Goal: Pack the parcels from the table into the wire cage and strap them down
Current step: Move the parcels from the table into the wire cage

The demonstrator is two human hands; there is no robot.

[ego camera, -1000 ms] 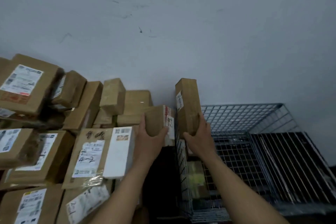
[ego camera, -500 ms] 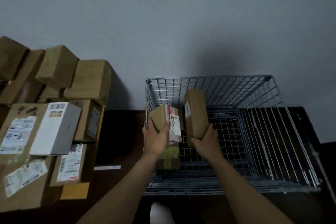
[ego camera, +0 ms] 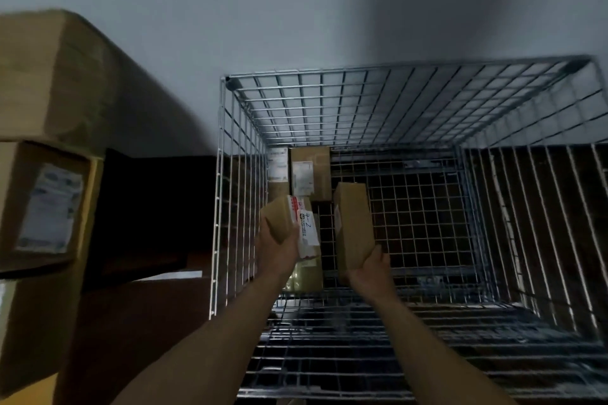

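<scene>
Parcels (ego camera: pixel 353 227) lowered into cage (ego camera: pixel 394 102), boxes (ego camera: pixel 311 171) underneath

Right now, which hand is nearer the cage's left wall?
Left. The left hand, gripping the parcel marked 4-2, is just inside the cage's left wall; the right hand, holding the plain parcel, is nearer the cage's middle.

The stacked boxes (ego camera: pixel 49 82) are blurred, cut off at the left edge.

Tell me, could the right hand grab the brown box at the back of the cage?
Probably not yet: the right hand grips a brown parcel, so it's full. The wire cage is open-topped and nothing covers the back box, so once freed, likely yes.
</scene>
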